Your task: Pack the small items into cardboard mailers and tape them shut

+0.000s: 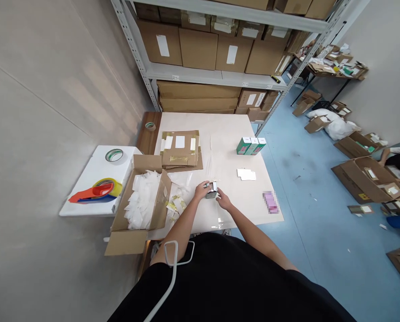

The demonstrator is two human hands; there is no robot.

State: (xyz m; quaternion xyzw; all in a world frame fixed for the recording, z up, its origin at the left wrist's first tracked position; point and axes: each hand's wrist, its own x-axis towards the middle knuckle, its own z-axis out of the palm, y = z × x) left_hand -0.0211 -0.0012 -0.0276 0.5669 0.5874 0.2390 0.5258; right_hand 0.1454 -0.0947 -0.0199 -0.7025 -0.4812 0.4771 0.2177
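Observation:
A small box [211,191], dark grey with a pale upper part, is between my hands over the table. My left hand [202,190] is closed on its left side, with the thumb and fingers at its upper edge. At the box's right edge, the fingertips of my right hand [224,200] appear to touch it. Its print is too small to read. White cards or papers [246,174] lie on the table to the right. Beyond them stand green-and-white boxes [251,146] in a row. A blurred pink item [270,202] lies near the right table edge.
Flattened cardboard [180,150] lies at the back left of the white-covered table [225,129]. An open carton [158,201] of white packing material stands left, beside a white stand [86,179] with tape and a tape dispenser [97,192]. Shelving [200,74] rises behind; a co-worker's arm [384,157] shows far right.

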